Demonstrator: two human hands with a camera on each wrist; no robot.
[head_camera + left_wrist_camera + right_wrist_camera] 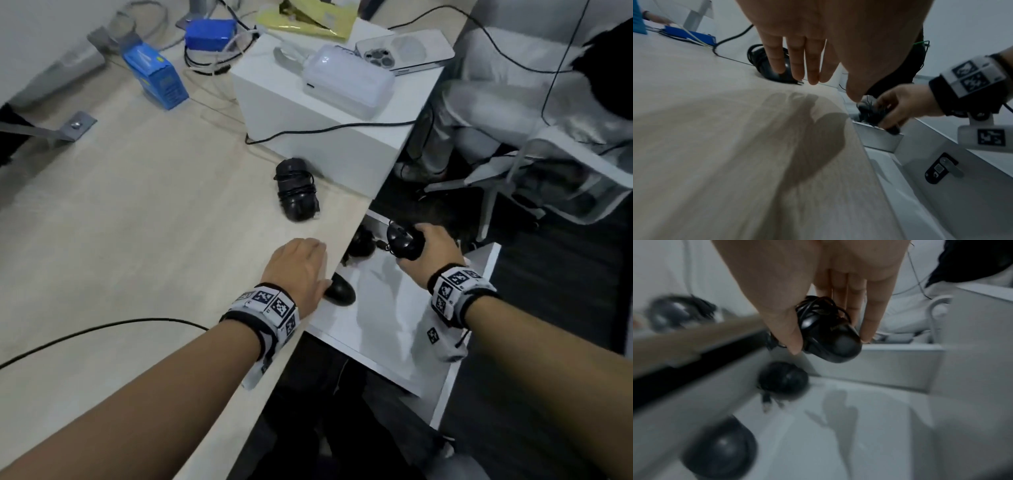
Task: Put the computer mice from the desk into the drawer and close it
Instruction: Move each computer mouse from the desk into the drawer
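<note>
One black mouse (297,190) (774,65) with its cord wound round it lies on the light wooden desk (137,222), near the right edge. My left hand (320,263) (818,78) hovers flat just above the desk edge, short of that mouse, fingers straight and holding nothing. Beside the desk, a white drawer (383,335) stands pulled out. Two black mice (359,243) (339,291) lie along its left side, also visible in the right wrist view (783,381) (721,452). My right hand (411,246) (830,344) grips a third cord-wrapped mouse (402,240) (840,348) over the drawer's back part.
A white box (308,137) behind the desk mouse carries a white device (349,82) and a phone (404,51). Blue boxes (154,75) and cables lie further back. A black cable (102,329) crosses the near desk. A seated person (513,102) and chair are to the right.
</note>
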